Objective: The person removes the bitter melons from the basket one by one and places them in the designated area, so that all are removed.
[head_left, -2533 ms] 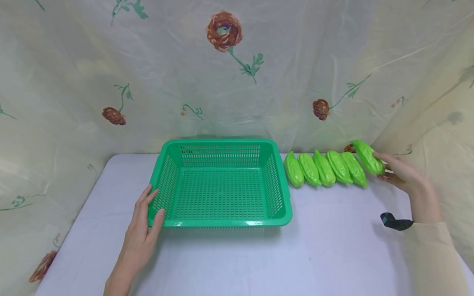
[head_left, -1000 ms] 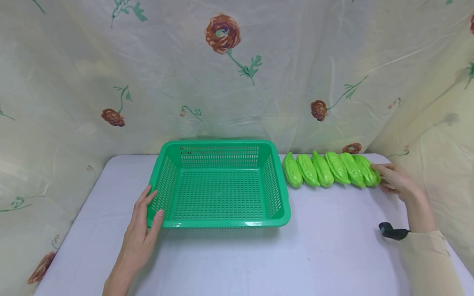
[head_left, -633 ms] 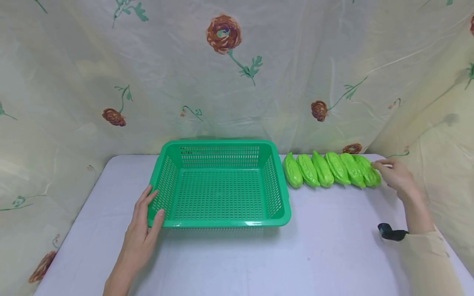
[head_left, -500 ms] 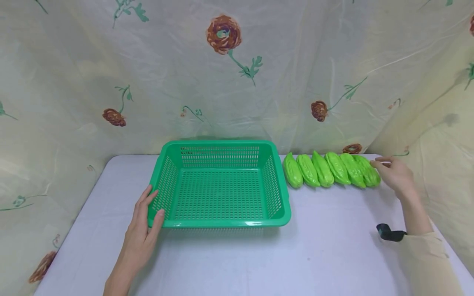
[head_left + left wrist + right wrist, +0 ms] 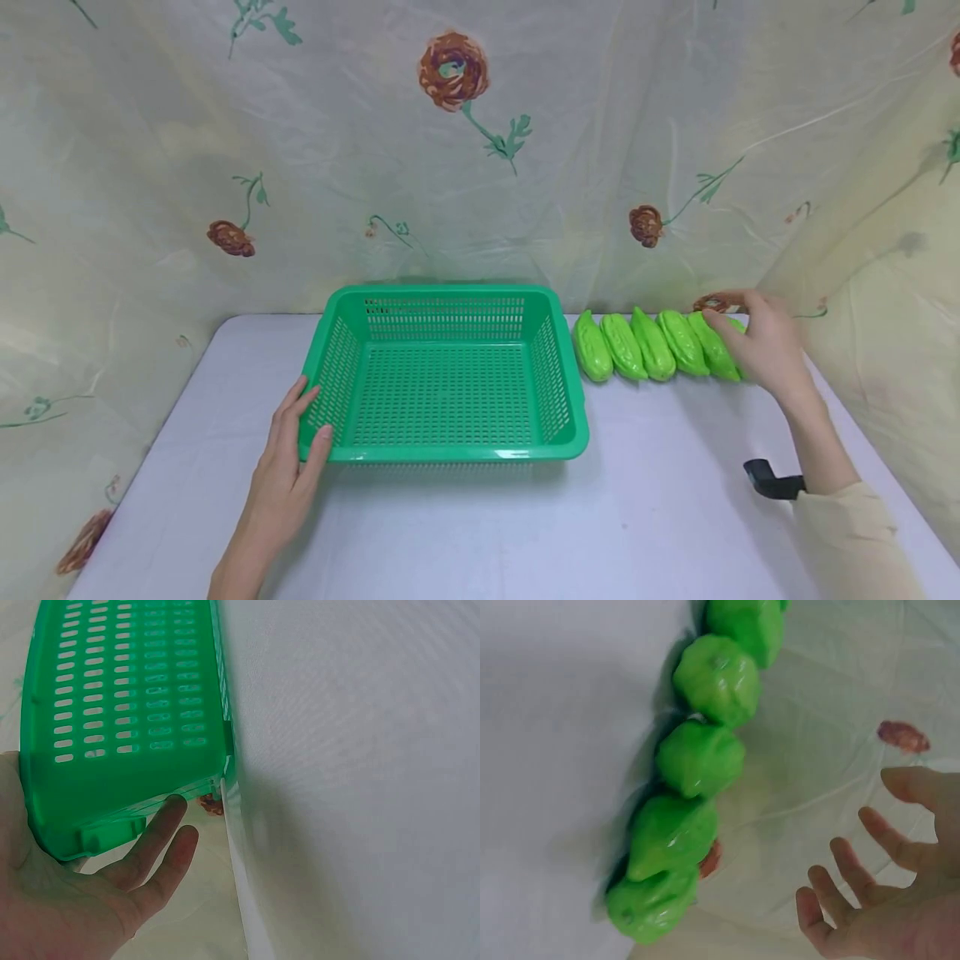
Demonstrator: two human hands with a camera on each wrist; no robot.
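Observation:
My left hand (image 5: 281,483) holds the near left corner of a green plastic basket (image 5: 450,454), thumb over the near rim and fingers along the left side. In the left wrist view, two fingers (image 5: 157,844) stretch along the outside below the basket wall. Several lime-green, ridged bitter gourds (image 5: 652,346) lie side by side in a row right of the basket. My right hand (image 5: 768,346) hovers over the row's right end and hides most of the last gourd. The right wrist view shows its fingers (image 5: 847,870) spread and loosely bent, apart from the gourds (image 5: 701,757), holding nothing.
A white cloth covers the table (image 5: 480,533). Behind it and at both sides hangs a pale curtain (image 5: 337,150) with brown flowers. The gourds lie along the table's back edge, by the curtain. A black wrist strap piece (image 5: 772,482) sticks out from my right wrist.
My right hand set the last gourd down at the row's right end, let go of it, and rose leftward over the row. My left hand and the basket have stayed put.

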